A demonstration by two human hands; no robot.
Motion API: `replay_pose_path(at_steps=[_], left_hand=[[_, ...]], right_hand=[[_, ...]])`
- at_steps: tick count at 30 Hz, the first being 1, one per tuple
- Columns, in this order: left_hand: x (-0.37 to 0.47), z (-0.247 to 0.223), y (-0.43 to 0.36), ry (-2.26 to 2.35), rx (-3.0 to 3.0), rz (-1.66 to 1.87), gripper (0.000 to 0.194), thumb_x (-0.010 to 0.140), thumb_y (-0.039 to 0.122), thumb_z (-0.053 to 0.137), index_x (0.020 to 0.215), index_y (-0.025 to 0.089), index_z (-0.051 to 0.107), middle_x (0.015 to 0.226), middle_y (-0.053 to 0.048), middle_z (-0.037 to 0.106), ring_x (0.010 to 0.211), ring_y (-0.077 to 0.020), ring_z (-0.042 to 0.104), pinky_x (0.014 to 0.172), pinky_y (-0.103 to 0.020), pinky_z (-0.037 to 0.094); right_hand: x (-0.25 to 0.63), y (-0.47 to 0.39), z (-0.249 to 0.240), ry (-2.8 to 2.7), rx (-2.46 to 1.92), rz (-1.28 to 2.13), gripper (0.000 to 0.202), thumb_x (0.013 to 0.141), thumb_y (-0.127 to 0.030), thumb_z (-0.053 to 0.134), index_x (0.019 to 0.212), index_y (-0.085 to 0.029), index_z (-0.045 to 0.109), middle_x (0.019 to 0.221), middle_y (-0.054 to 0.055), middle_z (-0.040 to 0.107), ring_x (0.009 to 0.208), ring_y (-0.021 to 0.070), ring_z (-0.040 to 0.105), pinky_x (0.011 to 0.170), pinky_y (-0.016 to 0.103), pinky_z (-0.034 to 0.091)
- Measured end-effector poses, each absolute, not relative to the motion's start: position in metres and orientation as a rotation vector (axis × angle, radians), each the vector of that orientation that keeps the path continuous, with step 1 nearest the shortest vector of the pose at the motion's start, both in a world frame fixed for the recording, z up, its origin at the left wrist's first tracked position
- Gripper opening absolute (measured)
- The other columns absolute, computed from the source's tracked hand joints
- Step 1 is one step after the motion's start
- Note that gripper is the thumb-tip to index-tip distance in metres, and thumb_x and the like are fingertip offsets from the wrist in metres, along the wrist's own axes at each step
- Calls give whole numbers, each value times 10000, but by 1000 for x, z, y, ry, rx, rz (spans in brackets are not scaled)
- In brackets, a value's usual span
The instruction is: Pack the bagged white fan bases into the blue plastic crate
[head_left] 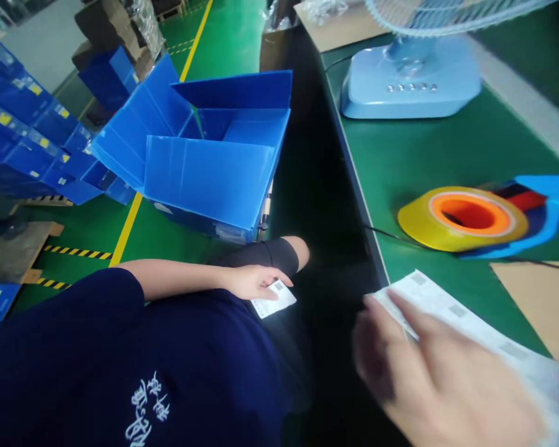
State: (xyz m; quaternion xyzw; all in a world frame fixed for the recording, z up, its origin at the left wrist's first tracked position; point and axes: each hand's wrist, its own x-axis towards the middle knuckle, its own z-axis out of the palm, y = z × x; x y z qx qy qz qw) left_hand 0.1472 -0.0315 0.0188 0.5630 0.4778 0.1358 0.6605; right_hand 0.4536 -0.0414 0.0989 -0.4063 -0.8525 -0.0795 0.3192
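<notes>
Okay, one loose label (279,303) was pinched in your left hand (250,282) near your leg (283,253); right hand (451,372) touched the label strip (454,305) at the worktop (423,152), grip too blurred to tell. Strip apparently had labels left; blue box (207,167) stood open.

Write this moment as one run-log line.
left hand: holds small white printed label | right hand: blurred, at long white printed strip | green tabletop: yellow tape roll | nearby: open blue box

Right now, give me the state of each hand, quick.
Left hand: closed, holding a small printed white label.
Right hand: fingers at the printed white label strip; too blurred to tell whether closed.
</notes>
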Motion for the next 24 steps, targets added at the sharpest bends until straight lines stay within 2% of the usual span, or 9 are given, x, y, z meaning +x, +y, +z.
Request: replay_pose_path(at_steps=[3, 5, 8, 10, 13, 15, 18, 21, 24], left_hand=[[126, 49, -37, 1006, 1544, 183, 685, 986, 319, 751, 1601, 231, 464, 965, -14, 731, 821, -187, 680, 784, -298, 497], [117, 63, -41, 938, 1598, 117, 779, 958, 318, 781, 1625, 207, 393, 1117, -47, 757, 924, -216, 708, 828, -313, 504], [109, 71, -47, 773, 1598, 61, 850, 945, 361, 802, 1633, 186, 334, 1079, -40, 764, 950, -243, 720, 862, -339, 520], [106, 72, -50, 715, 1614, 65, 811, 946, 348, 791, 1610, 189, 353, 1073, -42, 765, 976, -258, 728, 887, -351, 526], [102, 71, -51, 740, 1674, 45, 787, 930, 279, 778, 1596, 190, 367, 1153, -91, 762, 1026, -300, 739, 872, -371, 538], [98, 72, -50, 779, 1692, 15, 810, 912, 248, 786, 1603, 184, 368, 1101, -100, 768, 983, -324, 750, 815, -377, 541], [90, 71, -48, 820, 1624, 118, 780, 862, 231, 851, 1544, 214, 472, 1030, -76, 785, 939, -327, 759, 771, -366, 536], [77, 62, -48, 877, 1476, 228, 674, 845, 222, 888, 1436, 272, 567, 1008, -26, 801, 921, -283, 766, 778, -338, 534], [61, 37, -47, 1030, 1275, 296, 476, 894, 326, 878, 1298, 257, 635, 967, -16, 799, 861, -224, 756, 765, -303, 540]], right_hand=[[402, -63, 107, -2464, -662, -134, 730, 998, -204, 798, 1627, -39, 466, 1430, 206, 671, 940, 314, 710, 783, 443, 554], [382, -69, 99, -2509, -567, 42, 567, 1068, -241, 706, 1552, -6, 529, 1381, 212, 686, 945, 289, 703, 789, 427, 567], [371, -72, 77, -2518, -505, 353, 404, 1105, -227, 643, 1463, -44, 601, 1156, 147, 724, 925, 229, 702, 799, 357, 600], [368, -75, 63, -2509, -551, 486, 400, 1124, -230, 599, 1494, -79, 582, 1104, 133, 692, 902, 207, 698, 746, 312, 614], [362, -79, 52, -2554, -653, 424, 457, 1141, -315, 549, 1556, -122, 549, 1213, 196, 633, 1030, 284, 706, 726, 366, 653], [355, -81, 49, -2572, -680, 379, 470, 1141, -366, 535, 1545, -127, 563, 1242, 216, 618, 1079, 331, 697, 746, 422, 666], [339, -82, 48, -2549, -705, 499, 378, 1143, -320, 524, 1457, -127, 606, 1126, 164, 655, 932, 276, 691, 710, 383, 630], [326, -75, 46, -2532, -742, 639, 224, 1137, -242, 518, 1309, -161, 636, 953, 81, 652, 770, 214, 657, 654, 331, 563], [320, -61, 43, -2536, -887, 738, 191, 1161, -324, 480, 1141, -201, 625, 874, 42, 651, 653, 187, 652, 552, 300, 507]])
